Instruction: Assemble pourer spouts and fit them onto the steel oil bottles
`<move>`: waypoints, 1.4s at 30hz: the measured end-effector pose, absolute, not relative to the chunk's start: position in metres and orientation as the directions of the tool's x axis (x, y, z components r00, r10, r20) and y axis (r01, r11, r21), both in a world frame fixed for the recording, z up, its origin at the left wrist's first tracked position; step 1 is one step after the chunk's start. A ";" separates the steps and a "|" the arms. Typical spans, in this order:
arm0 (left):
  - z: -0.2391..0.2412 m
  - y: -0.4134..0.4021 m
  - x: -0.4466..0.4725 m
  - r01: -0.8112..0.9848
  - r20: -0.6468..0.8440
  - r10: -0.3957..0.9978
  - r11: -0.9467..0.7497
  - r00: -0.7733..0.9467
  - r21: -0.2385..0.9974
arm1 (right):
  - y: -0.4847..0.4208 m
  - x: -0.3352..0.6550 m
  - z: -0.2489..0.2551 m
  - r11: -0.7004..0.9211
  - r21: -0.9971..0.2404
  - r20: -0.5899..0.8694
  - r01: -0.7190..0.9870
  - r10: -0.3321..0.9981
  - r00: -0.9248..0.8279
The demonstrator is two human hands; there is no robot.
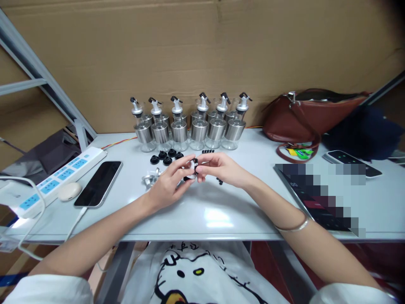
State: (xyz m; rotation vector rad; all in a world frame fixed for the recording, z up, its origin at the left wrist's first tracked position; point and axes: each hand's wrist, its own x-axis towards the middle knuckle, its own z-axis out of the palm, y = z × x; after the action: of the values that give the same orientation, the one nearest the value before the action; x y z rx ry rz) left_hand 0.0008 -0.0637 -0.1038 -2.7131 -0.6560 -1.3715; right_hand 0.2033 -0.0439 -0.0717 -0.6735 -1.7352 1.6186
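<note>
My left hand and my right hand meet above the middle of the table, fingers closed around a small silver-and-black bottle pourer. The fingers cover much of it. Close to the left hand lie loose silver pourer tops and several black rubber stoppers. Past my right fingertips runs a short row of tiny black parts, with a few more small black parts beneath the right hand. Glass bottles with steel sleeves stand upright behind, the front ones topped with silver-and-black pourers.
At left, a white power strip, a phone with a cable and a round white case lie on the table. A brown bag, a partly blurred flat device and another dark device occupy the right. Cardboard backs the table.
</note>
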 end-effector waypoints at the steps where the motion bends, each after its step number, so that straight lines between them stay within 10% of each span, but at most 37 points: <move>1: -0.104 -0.064 0.002 0.379 0.779 0.356 -0.911 0.516 0.165 | -0.044 0.203 -0.071 0.103 -0.992 0.124 -0.071 0.762 -0.635; 42: -0.102 -0.062 0.003 0.423 0.807 0.358 -0.894 0.470 0.150 | -0.041 0.199 -0.072 0.293 -0.944 0.328 -0.150 0.874 -0.359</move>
State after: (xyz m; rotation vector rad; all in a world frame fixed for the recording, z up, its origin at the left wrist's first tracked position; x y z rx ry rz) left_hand 0.0026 -0.0621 -0.1015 -2.6329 -0.6998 -1.4183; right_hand 0.1992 -0.0412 -0.0716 -0.6897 -1.5486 1.2689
